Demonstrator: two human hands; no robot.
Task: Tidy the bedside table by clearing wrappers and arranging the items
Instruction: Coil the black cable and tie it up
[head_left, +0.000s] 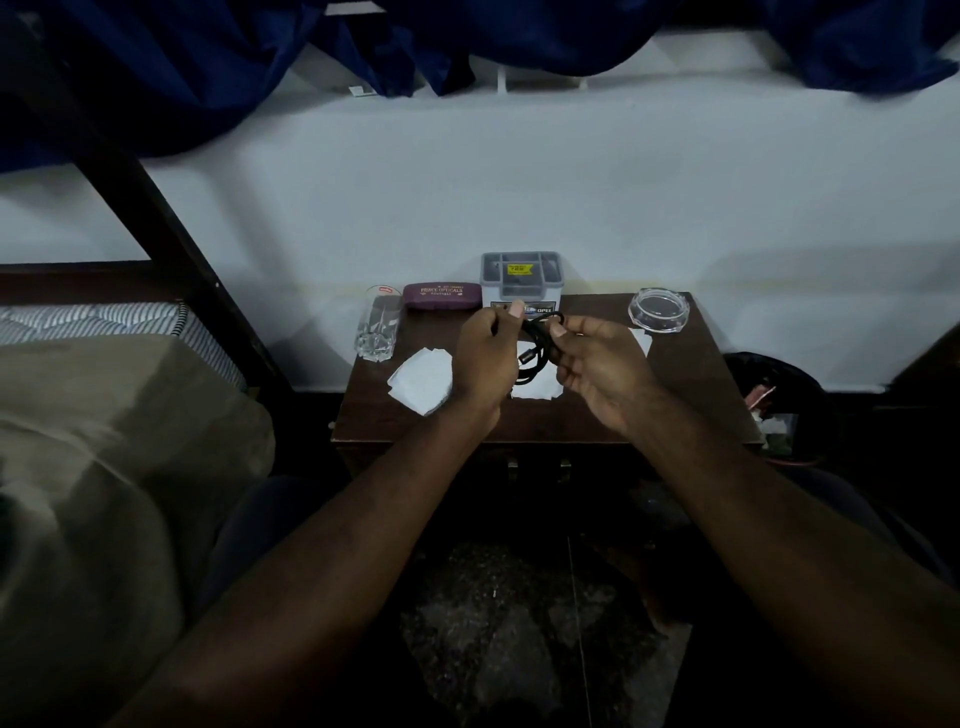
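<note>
A looped black cable (537, 349) hangs between both hands above the dark wooden bedside table (691, 395). My left hand (485, 358) pinches one end of it; my right hand (597, 364) pinches the loop at the top between thumb and finger. White paper wrappers lie on the table: one at the left (421, 382), one under the hands (540, 389), one partly hidden behind my right hand (641, 340).
Along the back stand a drinking glass (376, 330), a maroon spectacle case (441, 296), a grey organiser box (522, 280) and a clear glass ashtray (660, 309). A bin with a black liner (769, 395) sits right of the table. A bed (104, 441) is at the left.
</note>
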